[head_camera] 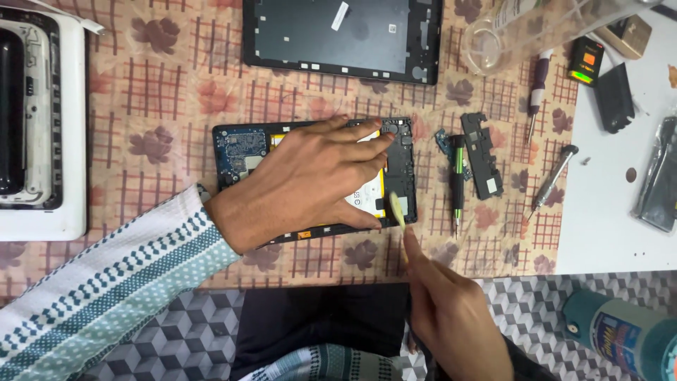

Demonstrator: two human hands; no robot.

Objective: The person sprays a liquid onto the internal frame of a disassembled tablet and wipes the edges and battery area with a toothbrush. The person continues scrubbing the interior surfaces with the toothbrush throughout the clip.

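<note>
Tablet (317, 137), opened, mid-worktop (162, 92), long axis left-right, pinned flat under spread left hand (300, 183); right hand (451, 317) just near of it, fingers pinching pale pick (398, 208), probably plastic, at right edge.

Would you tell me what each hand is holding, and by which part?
The right hand pinches a thin pale pry tool by its lower end. The left hand holds nothing; it presses flat on the opened tablet.

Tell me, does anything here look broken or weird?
The tablet under the left hand lies open with its back off, circuit board and battery bare. Its small parts and screwdrivers lie loose on the cloth beside it. The right hand pokes a thin pale tool into its edge.
</note>
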